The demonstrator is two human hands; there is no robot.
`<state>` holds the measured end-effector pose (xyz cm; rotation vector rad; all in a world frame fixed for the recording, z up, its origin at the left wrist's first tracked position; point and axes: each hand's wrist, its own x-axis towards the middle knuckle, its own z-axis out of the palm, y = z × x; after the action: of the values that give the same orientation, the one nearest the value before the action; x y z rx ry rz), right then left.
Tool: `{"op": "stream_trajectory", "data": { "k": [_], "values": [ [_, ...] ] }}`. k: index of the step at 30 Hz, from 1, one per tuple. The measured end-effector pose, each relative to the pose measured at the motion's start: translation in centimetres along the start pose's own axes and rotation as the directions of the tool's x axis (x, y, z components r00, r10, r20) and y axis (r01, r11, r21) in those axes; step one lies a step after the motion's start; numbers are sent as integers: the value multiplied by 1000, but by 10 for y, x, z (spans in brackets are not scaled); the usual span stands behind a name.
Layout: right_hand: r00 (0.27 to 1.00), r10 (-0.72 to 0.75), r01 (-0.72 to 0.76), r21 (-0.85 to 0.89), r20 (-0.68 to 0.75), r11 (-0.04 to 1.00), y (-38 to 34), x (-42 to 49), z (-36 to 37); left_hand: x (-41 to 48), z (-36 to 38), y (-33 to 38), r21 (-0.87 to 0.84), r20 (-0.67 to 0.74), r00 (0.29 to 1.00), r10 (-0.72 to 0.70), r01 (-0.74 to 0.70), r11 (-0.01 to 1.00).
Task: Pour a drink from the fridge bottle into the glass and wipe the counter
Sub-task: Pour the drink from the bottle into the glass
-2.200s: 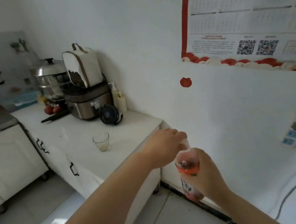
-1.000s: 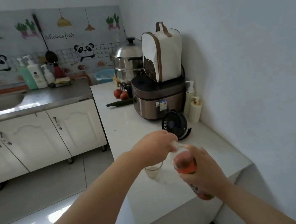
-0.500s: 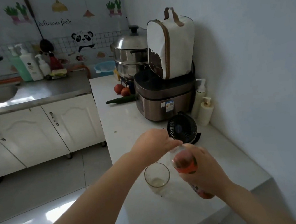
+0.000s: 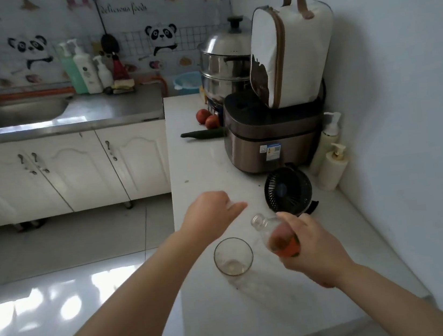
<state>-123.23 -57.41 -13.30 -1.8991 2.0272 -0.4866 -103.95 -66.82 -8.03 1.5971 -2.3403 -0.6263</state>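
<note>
The right hand [image 4: 314,248] is wrapped around a clear bottle [image 4: 277,238] with a red-orange drink in it. The bottle leans to the left, and its open mouth points up and to the left, near the rim of the glass [image 4: 233,256] but not over it. No drink is coming out. The glass stands upright on the white worktop [image 4: 303,306], just left of the bottle, and has only a tiny bit of liquid at the bottom. The left hand [image 4: 211,215] floats above the worktop, behind the glass and apart from it. Its fingers are curled in loosely and the thumb sticks out to the right; I cannot tell if it has anything inside it. A small black fan [image 4: 287,187] sits just behind the bottle. Behind the fan is a brown rice cooker [image 4: 273,141], and a white bag with a brown handle [image 4: 291,51] stands on top of it. Two cream pump bottles [image 4: 331,164] stand by the wall to the right of the cooker. A shiny steamer pot [image 4: 225,65] is further back. Near it, two red tomatoes [image 4: 208,118] and a green cucumber [image 4: 204,134] lie on the worktop. On the left there is a metal sink [image 4: 19,115] with white cupboard doors [image 4: 68,171] below it, and more soap bottles [image 4: 83,70] stand along the panda wall.
</note>
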Motion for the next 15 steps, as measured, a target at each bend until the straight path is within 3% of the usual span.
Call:
{"op": "stream_trajectory", "data": {
  "k": [8,15],
  "values": [
    [988,-56,93,-264,146,960,15,7,0,-14,15,-22,65,36,998,-57,55,996],
    [976,-58,132,-356,210,925,18,12,2,-18,24,-35,48,23,996,-90,89,995]
  ]
}}
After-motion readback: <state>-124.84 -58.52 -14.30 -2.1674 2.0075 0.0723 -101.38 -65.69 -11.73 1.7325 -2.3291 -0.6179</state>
